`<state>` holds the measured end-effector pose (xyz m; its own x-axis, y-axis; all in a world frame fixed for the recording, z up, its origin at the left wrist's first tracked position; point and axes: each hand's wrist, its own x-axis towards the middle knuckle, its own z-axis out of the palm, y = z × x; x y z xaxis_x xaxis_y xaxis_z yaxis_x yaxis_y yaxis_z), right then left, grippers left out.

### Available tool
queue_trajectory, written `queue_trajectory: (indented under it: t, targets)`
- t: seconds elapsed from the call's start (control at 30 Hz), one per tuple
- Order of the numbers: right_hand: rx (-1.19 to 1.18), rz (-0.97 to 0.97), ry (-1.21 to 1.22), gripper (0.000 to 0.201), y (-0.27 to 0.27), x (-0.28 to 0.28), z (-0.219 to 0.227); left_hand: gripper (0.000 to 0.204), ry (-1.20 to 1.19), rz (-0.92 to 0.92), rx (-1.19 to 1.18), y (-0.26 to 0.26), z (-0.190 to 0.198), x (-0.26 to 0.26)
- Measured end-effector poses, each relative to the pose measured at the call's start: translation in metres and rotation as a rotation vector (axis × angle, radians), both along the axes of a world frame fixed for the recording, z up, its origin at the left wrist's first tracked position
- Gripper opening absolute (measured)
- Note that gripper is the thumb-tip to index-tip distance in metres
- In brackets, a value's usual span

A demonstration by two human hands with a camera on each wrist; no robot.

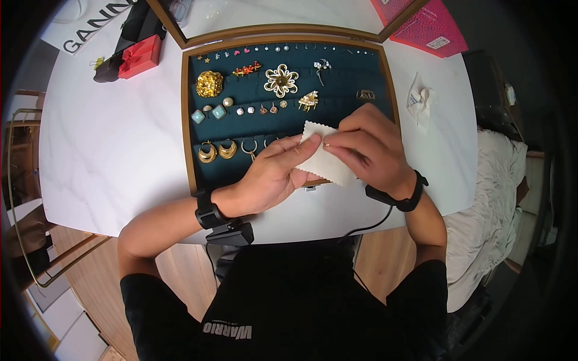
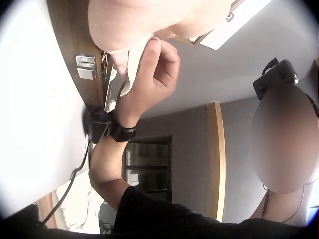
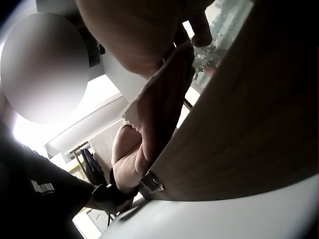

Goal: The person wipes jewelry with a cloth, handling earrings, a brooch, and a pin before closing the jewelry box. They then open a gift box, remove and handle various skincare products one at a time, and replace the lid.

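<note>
In the head view the left hand (image 1: 271, 174) holds a cream cloth (image 1: 328, 167) with zigzag-cut edges, its thumb pressing on top. The right hand (image 1: 376, 153) pinches a tiny gold-coloured piece of jewelry (image 1: 326, 144) against the cloth; its exact kind is too small to tell. Both hands are over the front of a wooden jewelry case (image 1: 188, 120) with a dark teal lining. Gold hoop earrings (image 1: 207, 152) sit in the row nearest the left hand. The cloth (image 3: 132, 114) hangs between the two hands in the right wrist view.
The case's glass lid (image 1: 277, 31) stands raised at the back. Brooches (image 1: 281, 81) and several earrings fill the rows. A red box (image 1: 139, 57) lies to the left, a pink package (image 1: 430, 30) at the back right, and a crumpled white wrapper (image 1: 419, 102) right of the case.
</note>
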<state>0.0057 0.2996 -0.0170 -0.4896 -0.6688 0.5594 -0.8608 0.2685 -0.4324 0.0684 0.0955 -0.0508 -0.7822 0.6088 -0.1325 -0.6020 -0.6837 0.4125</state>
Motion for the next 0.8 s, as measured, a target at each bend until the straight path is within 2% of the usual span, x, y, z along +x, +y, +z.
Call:
queue_trajectory:
  t: [0.13,0.2,0.33,0.4,0.73,0.8]
  targets:
    - [-0.031,-0.046,0.039,0.022,0.0020,-0.0021,-0.0017,0.042,-0.020,0.007,-0.032,0.0000,-0.0011,0.0002]
    - [-0.005,0.023,0.020,0.022,-0.0014,0.0016,-0.0012,0.042,0.008,-0.018,0.001,-0.0018,-0.0033,-0.0002]
    - [-0.041,-0.014,0.036,0.023,0.0020,-0.0024,-0.0022,0.042,-0.032,-0.002,-0.006,-0.0005,-0.0012,0.0003]
    - [-0.041,0.001,-0.021,0.022,0.0010,-0.0004,-0.0017,0.042,-0.007,-0.006,0.008,-0.0009,-0.0041,0.0003]
    - [-0.007,0.033,0.031,0.023,-0.0001,-0.0001,-0.0022,0.042,0.000,-0.021,0.035,-0.0020,-0.0054,0.0000]
    - [-0.041,-0.034,0.043,0.022,0.0027,-0.0033,-0.0016,0.042,-0.012,0.004,-0.004,0.0007,0.0000,0.0003]
